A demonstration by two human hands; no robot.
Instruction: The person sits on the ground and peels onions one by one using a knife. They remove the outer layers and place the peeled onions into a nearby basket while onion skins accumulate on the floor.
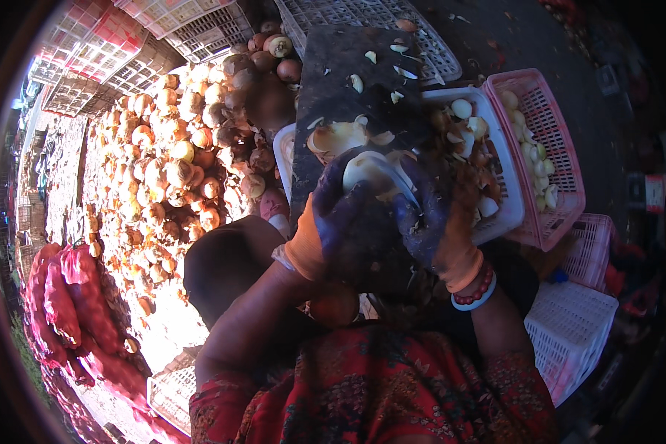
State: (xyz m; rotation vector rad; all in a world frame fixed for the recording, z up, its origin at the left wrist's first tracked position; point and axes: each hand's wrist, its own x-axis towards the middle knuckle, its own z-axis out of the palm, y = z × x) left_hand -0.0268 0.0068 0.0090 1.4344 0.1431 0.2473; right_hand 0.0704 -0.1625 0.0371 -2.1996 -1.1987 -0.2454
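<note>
Both of my hands wear purple-coated gloves with orange cuffs and meet over a dark board (pixel 333 72). My left hand (pixel 330 208) grips a pale, partly peeled onion (pixel 363 169). In my right hand (pixel 430 216) is a knife, its thin blade (pixel 402 182) lying against the onion's right side; the handle is hidden in the glove. Just beyond the onion, a curved piece of onion skin (pixel 336 139) rests on the board. Small white onion scraps (pixel 357 83) are scattered farther up.
To the left spreads a large heap of unpeeled onions (pixel 166 172). A white basket (pixel 510 205) with skins and onion pieces stands right of the board, beside a pink basket (pixel 574 216) of peeled onions. Red mesh sacks (pixel 83 294) lie lower left; crates (pixel 205 33) stand at upper left.
</note>
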